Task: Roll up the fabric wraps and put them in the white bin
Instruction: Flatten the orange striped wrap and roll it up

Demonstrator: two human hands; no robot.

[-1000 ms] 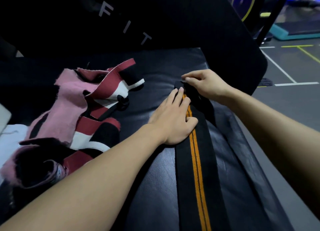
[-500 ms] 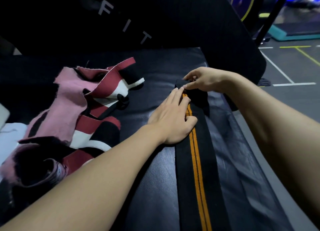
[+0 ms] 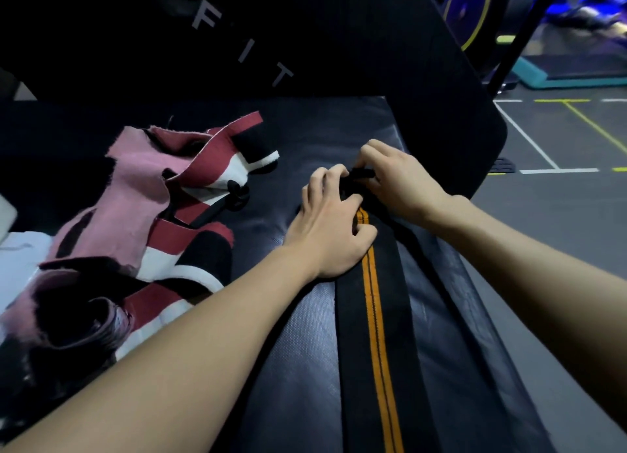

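A long black wrap with an orange centre stripe [image 3: 376, 317] lies stretched along the dark padded bench [image 3: 298, 368], running from the bottom edge up to my hands. My left hand [image 3: 330, 222] has its fingers curled over the wrap's far end. My right hand [image 3: 397, 181] pinches that same folded end from the right. A heap of pink, red, white and black wraps [image 3: 146, 222] lies to the left on the bench. A white corner [image 3: 6, 212] shows at the far left edge.
The bench's upright black back pad with grey letters [image 3: 244, 45] rises right behind my hands. Grey gym floor with painted lines [image 3: 559, 188] drops away to the right of the bench. Gym equipment [image 3: 475, 11] stands far back.
My left hand went from lying flat on the wrap to curling its fingers over the far end. My right hand drew closer and now pinches the folded tip.
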